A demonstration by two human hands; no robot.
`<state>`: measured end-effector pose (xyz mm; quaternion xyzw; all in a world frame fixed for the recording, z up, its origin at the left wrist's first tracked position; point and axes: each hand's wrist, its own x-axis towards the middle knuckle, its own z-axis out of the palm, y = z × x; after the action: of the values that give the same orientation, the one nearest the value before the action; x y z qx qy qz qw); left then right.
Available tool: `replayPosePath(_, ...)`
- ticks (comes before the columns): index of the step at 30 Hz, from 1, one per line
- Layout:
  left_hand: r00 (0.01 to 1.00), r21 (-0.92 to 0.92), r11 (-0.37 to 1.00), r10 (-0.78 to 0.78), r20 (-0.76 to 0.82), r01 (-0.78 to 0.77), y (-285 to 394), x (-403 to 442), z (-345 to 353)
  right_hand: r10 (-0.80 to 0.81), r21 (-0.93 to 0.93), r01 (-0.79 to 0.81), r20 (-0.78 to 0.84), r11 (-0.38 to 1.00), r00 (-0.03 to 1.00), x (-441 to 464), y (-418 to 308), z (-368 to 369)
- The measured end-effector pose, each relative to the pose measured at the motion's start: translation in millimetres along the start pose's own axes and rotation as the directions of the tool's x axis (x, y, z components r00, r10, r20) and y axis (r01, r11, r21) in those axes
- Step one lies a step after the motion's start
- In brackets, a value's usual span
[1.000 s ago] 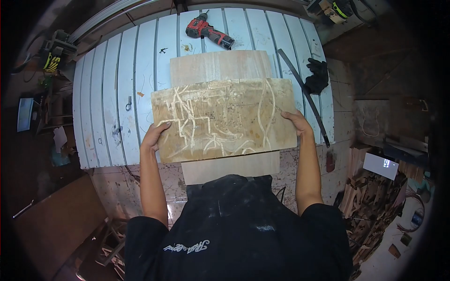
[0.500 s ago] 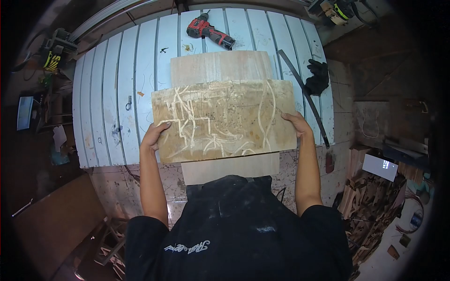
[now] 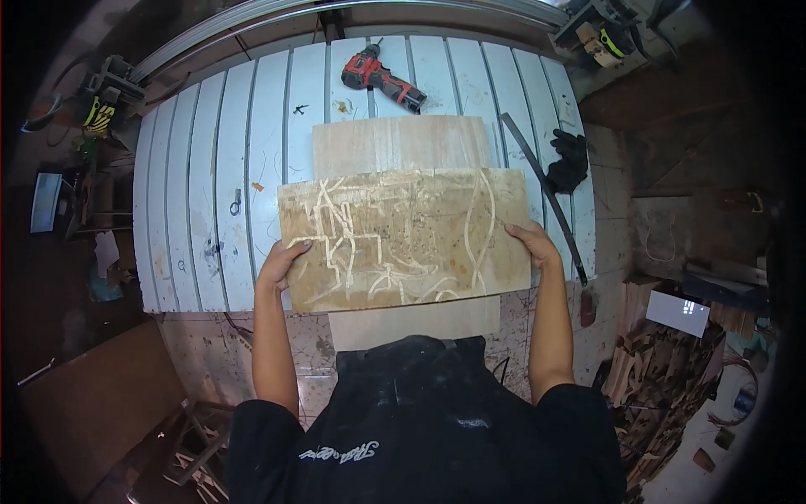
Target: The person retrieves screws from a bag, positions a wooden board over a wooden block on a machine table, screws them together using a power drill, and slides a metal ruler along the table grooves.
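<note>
Head view: 2 bare hands hold a grooved board [image 3: 420, 244] between them, 1 at each short end; the board lies across the middle, in front of the dark apron [image 3: 411, 403].
Left hand [image 3: 284, 265]: clasps the left end of the grooved board; the thumb lies on the upper face, pointing inward; the other fingers go under the edge, mostly hidden, so their exact curl cannot be told; the grip is narrow, closed on the board's thickness.
Right hand [image 3: 538, 247]: clasps the right end in the same narrow way; the thumb rests on the upper face, the other fingers pass beneath; how far they spread there cannot be told.
Grooved board: worn, brownish, with pale cut lines, straight and curved; it is turned slightly, its right end a little farther from the body.
Pale wood [image 3: 399, 143]: shows past the far and near edges of the grooved board; whether it is 1 piece or 2, and whether it touches the board above, cannot be told.
Table [image 3: 197, 185]: light blue, slatted; a red and black drill [image 3: 382, 78] lies beyond the pale wood; a small dark key-like piece [image 3: 300, 109] lies to its left.
Right side: a dark flat bar [image 3: 546, 200] lies aslant; a black glove [image 3: 567, 161] lies against it.
</note>
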<state>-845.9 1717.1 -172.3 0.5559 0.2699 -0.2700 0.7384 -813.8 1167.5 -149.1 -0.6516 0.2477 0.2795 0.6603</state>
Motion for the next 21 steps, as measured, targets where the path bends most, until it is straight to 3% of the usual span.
replayPosePath(1, 0.999, 0.028, 1.0, 0.008, -0.033, -0.007, 1, 2, -2, -0.007, -0.009, 0.007, 0.003, 1.0, 1.0, 11, 1, -2)
replayPosePath(2, 0.999, 0.019, 1.0, 0.019, -0.037, -0.018, 6, 7, -7, -0.337, -0.349, 0.214, -0.344, 0.912, 0.876, 26, 3, 1)
replayPosePath(3, 0.984, 0.108, 0.99, 0.103, -0.148, -0.087, 12, 11, -12, -0.677, -0.685, 0.235, -0.495, 0.69, 0.546, 40, 2, 2)
replayPosePath(4, 0.95, 0.203, 0.969, 0.189, -0.25, -0.139, 18, 14, -13, -0.682, -0.688, 0.241, -0.487, 0.684, 0.546, 42, -21, 18)
replayPosePath(5, 0.854, 0.441, 0.896, 0.274, -0.442, -0.059, 29, 25, -13, -0.775, -0.706, 0.367, -0.417, 0.605, 0.475, 51, -46, 37)
replayPosePath(7, 0.669, 0.713, 0.695, 0.574, -0.472, -0.094, 68, 39, -3, -0.889, -0.734, 0.547, -0.174, 0.403, 0.423, 65, -106, 91)
replayPosePath(9, 0.58, 0.784, 0.6, 0.7, -0.416, -0.161, 95, 85, -14, -0.894, -0.701, 0.666, 0.091, 0.256, 0.44, 108, -145, 140)
replayPosePath(12, 0.551, 0.805, 0.553, 0.748, -0.368, -0.213, 141, 137, -1, -0.8, -0.718, 0.652, 0.231, 0.243, 0.553, 175, -185, 200)
replayPosePath(14, 0.603, 0.875, 0.463, 0.742, -0.294, -0.143, 163, 160, 13, -0.804, -0.724, 0.656, 0.253, 0.211, 0.538, 207, -195, 232)
replayPosePath(16, 0.591, 0.915, 0.378, 0.774, -0.228, -0.141, 167, 191, 12, -0.811, -0.729, 0.662, 0.276, 0.173, 0.516, 237, -196, 245)
replayPosePath(18, 0.585, 0.947, 0.291, 0.795, -0.161, -0.134, 173, 209, 13, -0.724, -0.859, 0.509, 0.315, 0.058, 0.613, 258, -190, 253)
replayPosePath(19, 0.615, 0.964, 0.249, 0.776, -0.139, -0.097, 175, 210, 17, -0.747, -0.83, 0.555, 0.339, 0.049, 0.572, 260, -185, 247)
replayPosePath(21, 0.639, 0.983, 0.181, 0.758, -0.132, -0.012, 176, 217, 20, -0.737, -0.845, 0.53, 0.311, 0.075, 0.6, 254, -181, 245)
